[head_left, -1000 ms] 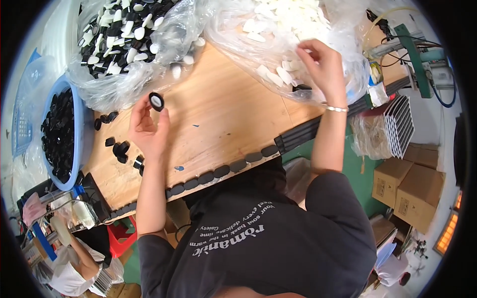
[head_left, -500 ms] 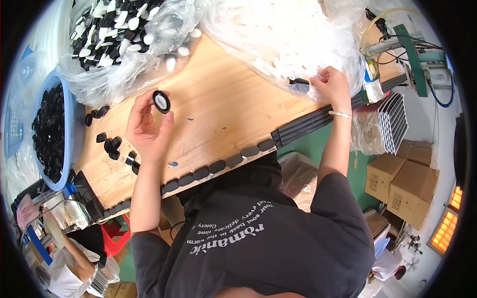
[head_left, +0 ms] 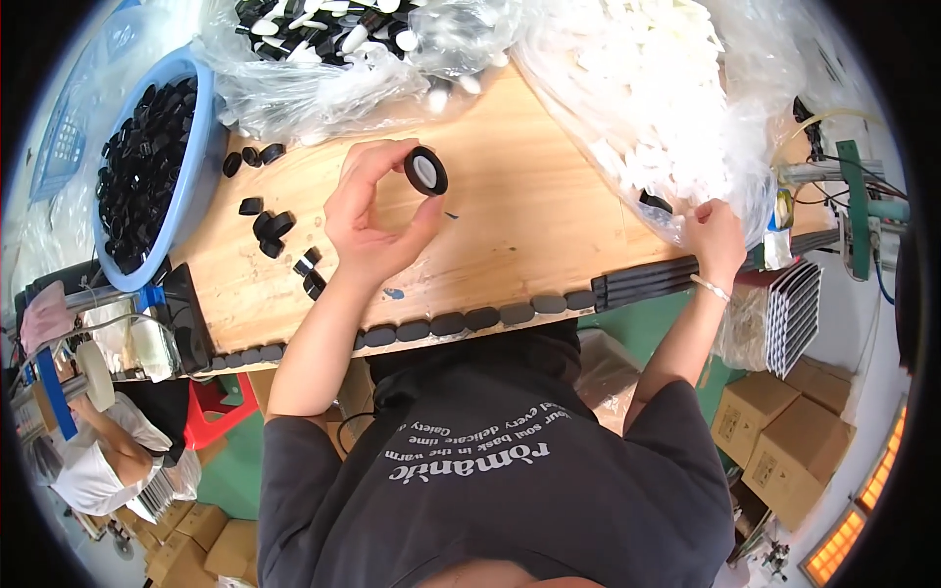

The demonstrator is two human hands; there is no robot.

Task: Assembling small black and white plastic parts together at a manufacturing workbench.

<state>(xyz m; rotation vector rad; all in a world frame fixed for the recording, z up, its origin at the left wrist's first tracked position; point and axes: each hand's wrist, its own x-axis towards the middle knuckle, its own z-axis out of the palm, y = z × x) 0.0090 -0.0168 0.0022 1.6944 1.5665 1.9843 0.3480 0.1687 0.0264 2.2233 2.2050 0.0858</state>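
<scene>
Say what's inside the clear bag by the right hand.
White pieces are heaped in the clear bag; the bottom layers are covered, and glare blurs the top ones.

Black and white over a tan wooden tabletop (head_left: 520,211)
From here I see an oval black piece (head_left: 427,171), white-centred, upper middle; slim white pieces (head_left: 676,108), upper right; a light-blue round plastic basin (head_left: 203,162), left; a charcoal T-shirt (head_left: 510,519) with white lettering, lower middle.

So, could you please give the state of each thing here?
Left hand, pinching.
Black round piece, held, white centre showing.
Right hand, fingers curled, contents unclear.
Blue basin, full of black pieces.
Left bag, open, holding mixed pieces.
Right bag, open, holding white pieces.
Loose black pieces, scattered.
</scene>
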